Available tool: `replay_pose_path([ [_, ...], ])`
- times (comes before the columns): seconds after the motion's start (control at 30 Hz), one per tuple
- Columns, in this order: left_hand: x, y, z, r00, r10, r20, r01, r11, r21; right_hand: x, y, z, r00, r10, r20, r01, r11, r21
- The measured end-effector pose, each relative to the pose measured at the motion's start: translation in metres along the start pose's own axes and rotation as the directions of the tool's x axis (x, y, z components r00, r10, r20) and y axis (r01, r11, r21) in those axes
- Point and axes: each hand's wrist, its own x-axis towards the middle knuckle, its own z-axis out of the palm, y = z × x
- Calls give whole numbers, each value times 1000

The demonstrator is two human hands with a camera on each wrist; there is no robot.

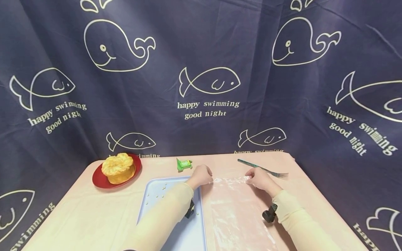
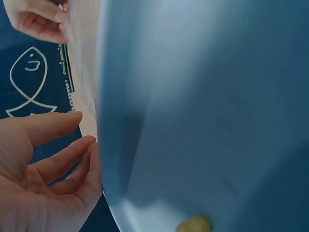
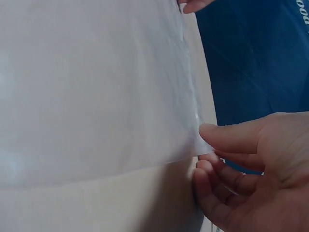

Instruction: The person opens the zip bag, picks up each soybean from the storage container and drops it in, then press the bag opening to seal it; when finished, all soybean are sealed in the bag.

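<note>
A clear plastic bag lies flat on the pink-covered table, its far edge between my two hands. At that edge's right corner, my right hand pinches the plastic between thumb and finger; the right wrist view shows the bag held at this corner. My left hand is by the other corner, over the rim of the light blue tray. In the left wrist view, a gap shows between the left hand's thumb and fingers, and no plastic is seen between them.
Several small pale bits lie in the tray. A red plate at the far left bears a round yellow cake or bread. Behind the tray lies a small green item. A fork lies beyond my right hand.
</note>
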Motion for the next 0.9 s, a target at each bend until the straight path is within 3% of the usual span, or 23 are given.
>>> replay_pose_path([
  [0.2, -3, 6, 4, 999, 25, -22, -24, 999, 44, -4, -5, 2, 999, 42, -22, -40, 995, 89],
  [0.33, -7, 8, 4, 999, 32, -32, -31, 999, 27, -7, -6, -1, 999, 3, -40, 3, 990, 141],
  [0.67, -13, 11, 7, 990, 122, -69, -118, 991, 57, -18, -12, -13, 993, -73, -89, 90, 973, 214],
  [0.8, -19, 16, 4, 975, 190, -119, -179, 979, 96, -25, -16, -19, 989, -103, -103, 124, 968, 220],
  [0.9, -29, 19, -1, 951, 261, -163, -245, 963, 114, -32, -21, -24, 989, -120, -91, 140, 954, 265],
])
